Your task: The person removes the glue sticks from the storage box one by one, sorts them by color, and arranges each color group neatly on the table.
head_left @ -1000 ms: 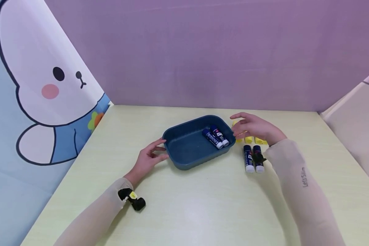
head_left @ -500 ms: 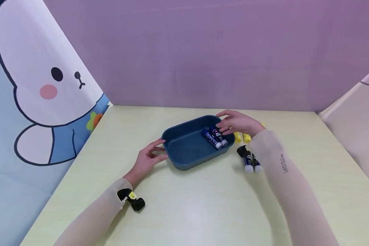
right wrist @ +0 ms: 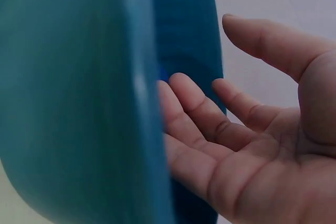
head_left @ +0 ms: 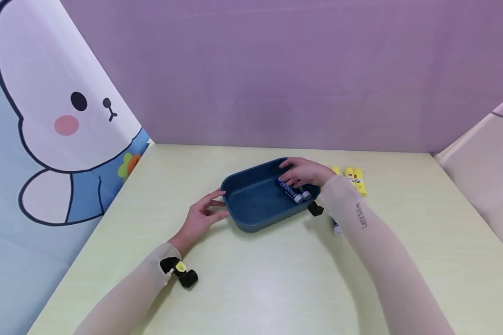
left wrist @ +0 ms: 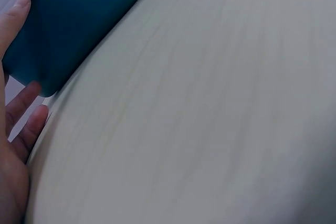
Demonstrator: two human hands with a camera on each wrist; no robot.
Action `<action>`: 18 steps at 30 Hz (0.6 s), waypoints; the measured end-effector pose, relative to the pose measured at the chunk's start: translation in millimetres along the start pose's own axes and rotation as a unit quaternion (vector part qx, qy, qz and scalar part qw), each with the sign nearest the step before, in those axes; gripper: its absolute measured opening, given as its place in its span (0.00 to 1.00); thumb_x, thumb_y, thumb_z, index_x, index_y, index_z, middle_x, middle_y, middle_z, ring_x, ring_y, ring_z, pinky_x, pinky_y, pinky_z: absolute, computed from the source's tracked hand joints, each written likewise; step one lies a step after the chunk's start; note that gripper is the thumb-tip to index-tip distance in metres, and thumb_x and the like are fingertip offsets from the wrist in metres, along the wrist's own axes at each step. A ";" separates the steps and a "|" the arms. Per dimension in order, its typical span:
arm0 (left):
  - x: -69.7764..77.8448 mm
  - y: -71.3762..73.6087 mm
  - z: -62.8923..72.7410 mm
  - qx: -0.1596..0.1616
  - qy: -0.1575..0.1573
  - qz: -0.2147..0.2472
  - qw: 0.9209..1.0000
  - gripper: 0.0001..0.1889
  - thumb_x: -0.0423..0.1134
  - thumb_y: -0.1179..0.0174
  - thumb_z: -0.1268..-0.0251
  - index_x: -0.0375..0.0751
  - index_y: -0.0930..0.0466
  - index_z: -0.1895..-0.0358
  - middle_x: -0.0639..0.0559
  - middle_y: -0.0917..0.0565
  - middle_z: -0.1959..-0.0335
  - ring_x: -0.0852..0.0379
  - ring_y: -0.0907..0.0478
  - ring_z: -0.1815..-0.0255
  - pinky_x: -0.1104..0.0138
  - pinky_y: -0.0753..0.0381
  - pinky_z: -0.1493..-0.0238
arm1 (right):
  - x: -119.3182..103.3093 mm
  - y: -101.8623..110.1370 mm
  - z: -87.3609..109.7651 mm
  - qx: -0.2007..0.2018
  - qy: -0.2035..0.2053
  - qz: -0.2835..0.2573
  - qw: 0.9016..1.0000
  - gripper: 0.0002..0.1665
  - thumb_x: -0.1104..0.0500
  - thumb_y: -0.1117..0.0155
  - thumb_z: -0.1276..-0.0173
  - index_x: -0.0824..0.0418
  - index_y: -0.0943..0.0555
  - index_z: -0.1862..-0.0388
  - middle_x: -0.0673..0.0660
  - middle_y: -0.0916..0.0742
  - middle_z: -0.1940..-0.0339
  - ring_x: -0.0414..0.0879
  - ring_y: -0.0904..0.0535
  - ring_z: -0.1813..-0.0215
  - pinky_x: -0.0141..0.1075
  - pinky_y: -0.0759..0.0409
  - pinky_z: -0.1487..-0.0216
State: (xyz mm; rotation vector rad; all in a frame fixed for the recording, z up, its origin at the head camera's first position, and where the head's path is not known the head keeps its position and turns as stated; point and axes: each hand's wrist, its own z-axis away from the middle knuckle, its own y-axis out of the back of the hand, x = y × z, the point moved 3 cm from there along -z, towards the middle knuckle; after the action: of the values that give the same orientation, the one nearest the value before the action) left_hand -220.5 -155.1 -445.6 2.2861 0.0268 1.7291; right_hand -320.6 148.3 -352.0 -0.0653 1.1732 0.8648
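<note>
R hand (head_left: 302, 171) has moved L since 1 s ago: then just outside the tray's R end, now over the tray (head_left: 255, 200) w/ fingertips dipped past its rim. From my end its fingers look released, loosely bent, thumb apart in the R wrist cam; can't tell if they touch the sticks. L hand (head_left: 198, 225) hasn't budged, relaxed fingers touching tray's L end. Tray same pos too, approx mid-desk, nearer the desk's (head_left: 251, 279) back edge.

Hidden from me: rear blue stick (head_left: 305, 192) mostly under R hand; blue sticks on desk (head_left: 336, 227) nearly all behind R sleeve (head_left: 385, 260), one white end showing; yellow sticks (head_left: 360, 182), toward desk's back R corner, partly behind the wrist but showing more than before. L wrist cam cuts tray off at top.

Tray's long axis slants front L to back R. Front blue stick (head_left: 289, 191) lies in tray's R half, axis across that slant, dark cap to back L, white end to front R
</note>
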 end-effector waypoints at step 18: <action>30.8 -2.6 5.3 -0.007 -0.005 0.007 1.000 0.28 0.24 0.34 0.39 0.27 0.29 0.34 0.34 0.30 0.31 0.32 0.23 0.44 0.71 0.24 0.61 | -2.4 -30.4 -6.0 -0.038 -0.054 0.188 0.980 0.38 0.60 0.28 0.37 0.65 0.33 0.31 0.61 0.19 0.56 0.49 0.20 0.59 0.40 0.17 0.60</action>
State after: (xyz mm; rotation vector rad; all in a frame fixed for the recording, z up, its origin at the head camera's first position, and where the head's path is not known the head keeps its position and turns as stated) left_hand -206.3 -148.1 -418.5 2.2899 -0.0035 1.7186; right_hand -306.7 123.3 -364.1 0.1442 1.0661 1.2318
